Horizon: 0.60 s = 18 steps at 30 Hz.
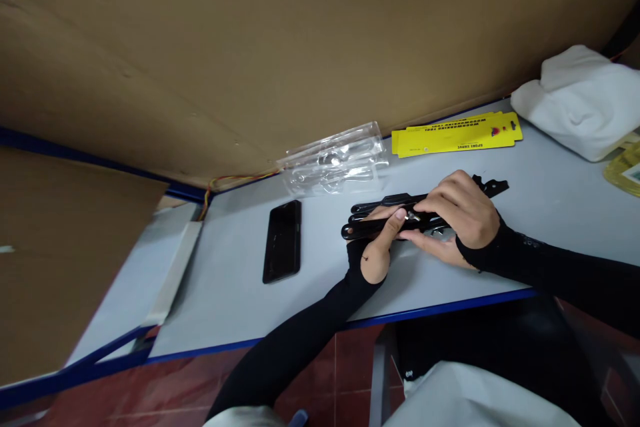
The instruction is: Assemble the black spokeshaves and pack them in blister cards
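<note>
A black metal tool (380, 212) with long curved handles lies flat on the pale grey table (240, 307). My left hand (378, 247), in a black sleeve, grips it from below near its left handle. My right hand (457, 213) covers its middle from above, fingers curled over a small shiny metal part. The tool's right end (493, 185) sticks out past my right hand.
A black phone (283, 240) lies face up left of the tool. Behind it are a clear plastic blister tray (334, 161), a yellow packaging card (456, 133) and a white cloth (580, 100). A brown cardboard wall (280, 47) backs the table.
</note>
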Tool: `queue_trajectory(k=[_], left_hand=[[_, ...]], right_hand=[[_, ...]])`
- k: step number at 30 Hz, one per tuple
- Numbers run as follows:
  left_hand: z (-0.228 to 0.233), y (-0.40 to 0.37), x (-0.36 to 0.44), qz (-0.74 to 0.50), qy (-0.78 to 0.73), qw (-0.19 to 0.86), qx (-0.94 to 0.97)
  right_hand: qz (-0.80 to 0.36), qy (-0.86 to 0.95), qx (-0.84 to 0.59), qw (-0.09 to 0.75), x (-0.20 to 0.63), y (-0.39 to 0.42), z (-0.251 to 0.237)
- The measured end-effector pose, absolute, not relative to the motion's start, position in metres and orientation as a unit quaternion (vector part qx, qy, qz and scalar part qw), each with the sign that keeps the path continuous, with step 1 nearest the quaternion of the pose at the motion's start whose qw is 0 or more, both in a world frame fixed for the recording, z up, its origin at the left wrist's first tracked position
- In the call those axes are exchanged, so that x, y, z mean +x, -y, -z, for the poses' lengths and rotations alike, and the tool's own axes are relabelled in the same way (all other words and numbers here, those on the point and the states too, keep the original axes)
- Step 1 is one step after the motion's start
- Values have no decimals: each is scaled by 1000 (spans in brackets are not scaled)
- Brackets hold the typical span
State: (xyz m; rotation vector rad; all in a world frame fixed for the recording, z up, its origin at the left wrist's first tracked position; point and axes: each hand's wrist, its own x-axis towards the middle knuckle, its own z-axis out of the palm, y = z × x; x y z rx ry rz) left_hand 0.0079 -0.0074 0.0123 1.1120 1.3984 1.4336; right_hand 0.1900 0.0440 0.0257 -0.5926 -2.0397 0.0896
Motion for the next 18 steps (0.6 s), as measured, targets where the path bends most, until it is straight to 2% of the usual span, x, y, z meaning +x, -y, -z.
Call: queue_trajectory(k=[4, 12, 18], left_hand=[[-13, 4, 12, -605, -529, 490, 338], [-14, 2, 9, -613, -525, 504, 308], [-11, 1, 10, -620, -502, 516, 313]], right_hand=[[-54, 841, -239, 482, 194, -39, -28], [-84, 848, -185, 490, 189, -37, -14], [-37, 861, -210, 462, 191, -39, -19]])
